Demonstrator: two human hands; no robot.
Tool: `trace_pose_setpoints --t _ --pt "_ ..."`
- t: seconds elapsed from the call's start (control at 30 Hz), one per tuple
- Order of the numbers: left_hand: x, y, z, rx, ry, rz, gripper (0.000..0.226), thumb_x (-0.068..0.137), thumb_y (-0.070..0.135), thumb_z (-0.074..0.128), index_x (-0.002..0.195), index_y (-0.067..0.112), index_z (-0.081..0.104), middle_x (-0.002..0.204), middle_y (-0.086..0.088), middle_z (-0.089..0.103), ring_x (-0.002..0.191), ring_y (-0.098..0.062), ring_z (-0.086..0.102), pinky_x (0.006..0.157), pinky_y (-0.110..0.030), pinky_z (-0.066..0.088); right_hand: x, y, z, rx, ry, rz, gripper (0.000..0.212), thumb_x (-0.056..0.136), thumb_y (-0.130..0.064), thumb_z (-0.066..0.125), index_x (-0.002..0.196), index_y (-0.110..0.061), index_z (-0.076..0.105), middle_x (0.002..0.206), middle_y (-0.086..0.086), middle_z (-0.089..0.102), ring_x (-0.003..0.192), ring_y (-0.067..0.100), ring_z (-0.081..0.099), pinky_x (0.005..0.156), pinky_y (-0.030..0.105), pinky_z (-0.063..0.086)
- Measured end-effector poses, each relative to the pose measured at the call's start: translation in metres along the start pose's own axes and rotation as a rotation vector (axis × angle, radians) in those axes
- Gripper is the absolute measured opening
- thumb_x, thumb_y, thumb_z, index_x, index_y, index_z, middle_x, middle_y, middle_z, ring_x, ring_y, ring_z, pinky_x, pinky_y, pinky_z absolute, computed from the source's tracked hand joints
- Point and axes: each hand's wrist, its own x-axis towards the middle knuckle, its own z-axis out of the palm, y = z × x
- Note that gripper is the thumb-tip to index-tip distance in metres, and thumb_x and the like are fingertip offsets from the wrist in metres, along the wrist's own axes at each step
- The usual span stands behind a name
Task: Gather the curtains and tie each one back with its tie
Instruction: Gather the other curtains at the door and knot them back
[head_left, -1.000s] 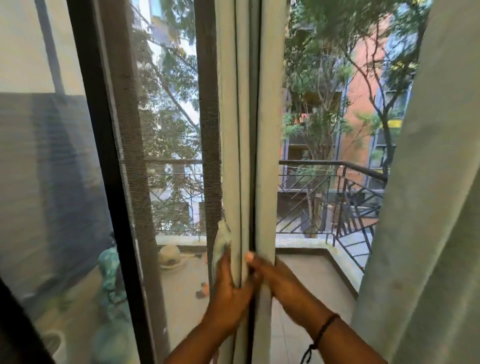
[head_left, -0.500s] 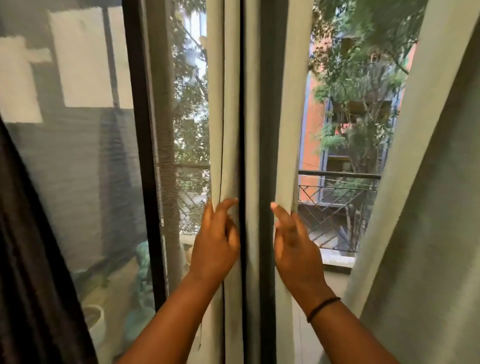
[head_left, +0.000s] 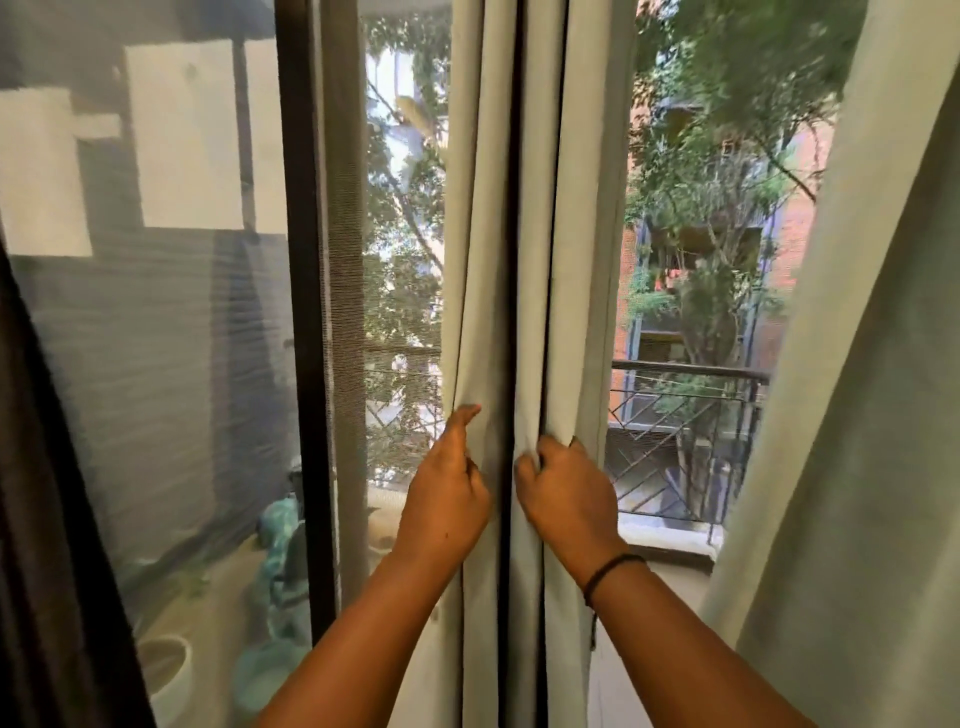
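Pinching curtain (head_left: 524, 260) folds w/ both hands, balcony railing (head_left: 685, 370) behind.

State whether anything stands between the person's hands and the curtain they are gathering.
Nothing visible does. The left hand and the right hand are both already on the folded curtain, each with a grip on a pleat. No tie is in view.

A bunched curtain (head_left: 498, 260) hangs in the middle, in front of the window. The left hand (head_left: 447, 499) and right hand (head_left: 566, 499) are on it, side by side. Another curtain (head_left: 857, 415) hangs right. A railing (head_left: 685, 370) stands outside, behind the glass.
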Motion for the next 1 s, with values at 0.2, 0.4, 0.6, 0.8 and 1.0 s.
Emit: trace_pose_setpoints --t 0.2,0.4,0.6,0.8,1.0 --pt "0.016 -0.026 -0.026 -0.216 -0.01 0.011 0.015 0.097 0.028 0.044 0.11 0.035 0.047 0.081 0.016 0.061 0.075 0.0 0.059 0.061 -0.005 0.039 -0.009 -0.045 0.015 0.177 -0.164 -0.176 0.026 0.096 -0.03 0.039 0.109 -0.013 0.053 0.106 0.014 0.061 0.097 0.032 0.058 0.073 0.032 0.043" --pt "0.032 -0.049 -0.047 -0.353 -0.183 -0.072 0.039 0.075 0.056 0.065 0.1 0.042 0.039 0.083 0.009 0.065 0.075 -0.005 0.066 0.065 -0.023 0.052 -0.017 -0.072 0.053 0.166 -0.21 -0.212 0.041 0.09 -0.036 0.034 0.124 -0.027 0.054 0.117 0.002 0.063 0.104 0.02 0.06 0.08 0.023 0.043" --pt "0.021 -0.053 -0.05 -0.472 -0.149 -0.11 0.09 0.061 0.057 0.077 0.124 0.046 0.014 0.105 0.002 0.059 0.09 -0.016 0.065 0.079 -0.037 0.055 -0.041 -0.072 0.075 0.203 -0.056 -0.03 0.057 0.093 -0.039 0.047 0.144 -0.034 0.024 0.119 -0.009 0.062 0.105 0.012 0.061 0.082 0.019 0.045" --pt "0.033 -0.055 -0.049 -0.462 -0.473 -0.169 0.083 0.062 0.067 0.07 0.133 0.041 0.036 0.111 0.011 0.064 0.098 -0.009 0.064 0.088 -0.035 0.054 -0.057 -0.066 0.076 0.736 0.245 -0.032 0.07 0.082 -0.002 0.049 0.129 -0.044 0.02 0.084 -0.008 0.064 0.068 0.004 0.065 0.058 0.018 0.049" --pt "0.023 -0.045 -0.05 -0.574 -0.682 -0.075 0.039 0.085 0.04 0.064 0.123 0.036 0.053 0.114 0.014 0.065 0.106 -0.001 0.061 0.095 -0.025 0.048 -0.057 -0.063 0.065 0.653 0.107 0.092 0.08 0.078 -0.028 0.065 0.142 -0.037 0.017 0.118 -0.032 0.053 0.109 -0.01 0.055 0.094 0.016 0.046"
